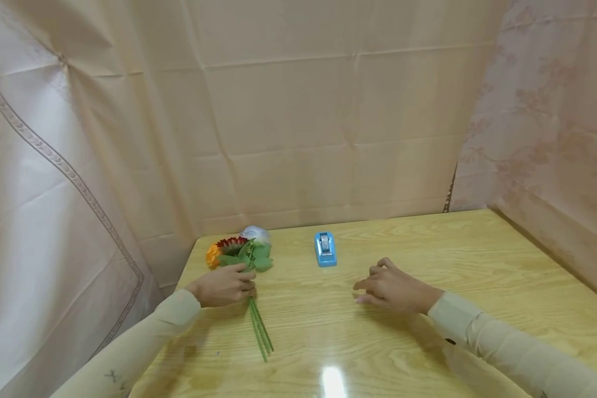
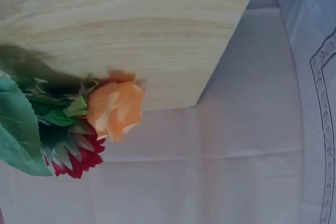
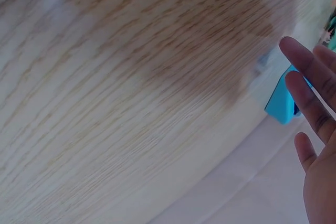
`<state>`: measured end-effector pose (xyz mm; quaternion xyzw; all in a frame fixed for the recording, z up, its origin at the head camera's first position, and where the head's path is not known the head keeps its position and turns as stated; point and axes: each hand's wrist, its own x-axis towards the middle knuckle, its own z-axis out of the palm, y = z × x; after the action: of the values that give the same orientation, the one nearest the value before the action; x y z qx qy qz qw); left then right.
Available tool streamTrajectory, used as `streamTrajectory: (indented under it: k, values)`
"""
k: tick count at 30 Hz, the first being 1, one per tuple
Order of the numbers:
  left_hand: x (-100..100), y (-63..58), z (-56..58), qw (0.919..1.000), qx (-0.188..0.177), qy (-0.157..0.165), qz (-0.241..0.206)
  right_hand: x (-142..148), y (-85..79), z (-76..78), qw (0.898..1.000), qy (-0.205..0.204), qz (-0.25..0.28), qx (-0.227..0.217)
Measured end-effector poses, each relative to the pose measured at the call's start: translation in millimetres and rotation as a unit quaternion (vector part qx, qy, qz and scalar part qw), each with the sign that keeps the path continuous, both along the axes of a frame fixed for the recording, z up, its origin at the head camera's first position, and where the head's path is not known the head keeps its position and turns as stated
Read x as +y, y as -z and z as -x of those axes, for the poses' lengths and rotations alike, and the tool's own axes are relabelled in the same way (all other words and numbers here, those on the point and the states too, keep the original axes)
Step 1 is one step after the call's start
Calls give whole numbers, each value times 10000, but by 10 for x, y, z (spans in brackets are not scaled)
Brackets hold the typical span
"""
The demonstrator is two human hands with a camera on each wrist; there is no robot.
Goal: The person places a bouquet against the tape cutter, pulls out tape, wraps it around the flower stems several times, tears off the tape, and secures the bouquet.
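A bunch of flowers on long green stems (image 1: 261,330) is held by my left hand (image 1: 228,286), its fingers curled round the stems just below the leaves. The heads at the top are an orange rose (image 2: 116,109), a dark red flower (image 2: 79,157) and a pale lilac bloom (image 1: 256,234). My right hand (image 1: 394,288) hovers above the table with its fingers loosely bent and nothing in it. Farther back, between the hands, stands a blue tape dispenser (image 1: 325,250). In the right wrist view, fingers partly cover the dispenser (image 3: 281,103).
The wooden table (image 1: 308,326) has its back edge against a hanging beige cloth (image 1: 298,138). Patterned cloth (image 1: 552,149) hangs at the right side, and pale cloth with a decorative band (image 1: 45,221) at the left. A bright light reflection shows near the front.
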<state>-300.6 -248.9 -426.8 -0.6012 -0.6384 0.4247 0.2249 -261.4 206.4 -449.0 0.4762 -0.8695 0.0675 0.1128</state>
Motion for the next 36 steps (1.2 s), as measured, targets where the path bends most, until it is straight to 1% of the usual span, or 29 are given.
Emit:
streamTrajectory:
  k: [3, 9, 11, 13, 16, 19, 24, 28, 32, 36]
  values:
    - [-12, -18, -5, 10000, 62, -26, -13, -29, 1, -4, 10000, -35, 18, -60]
    - [-32, -80, -25, 9996, -50, -224, -182, -150, -5, -33, 9994, -85, 162, -294]
    - [-22, -113, -27, 9993, -40, -263, -276, -217, -7, -42, 9992, -104, 238, -292]
    - [-1, -157, -42, 9989, 0, -297, -370, -298, -8, -53, 9991, -114, 294, -270]
    - [61, -207, -77, 9980, -86, -366, -509, -451, -5, -81, 9991, -104, 332, -237]
    - [141, -229, -129, 9974, -170, -463, -522, -628, -14, -137, 9989, -50, 294, -354]
    - [252, -219, -215, 9969, -150, -633, -439, -926, -42, -265, 9967, -33, 385, -713]
    - [319, -215, -277, 9964, -142, -694, -476, -1124, -39, -337, 9917, 64, 601, -1138]
    - [369, -195, -307, 9957, -152, -725, -548, -1248, -19, -366, 9860, 297, 686, -1491]
    - [400, -177, -320, 9949, -180, -798, -593, -1299, -13, -377, 9788, 366, 767, -1863]
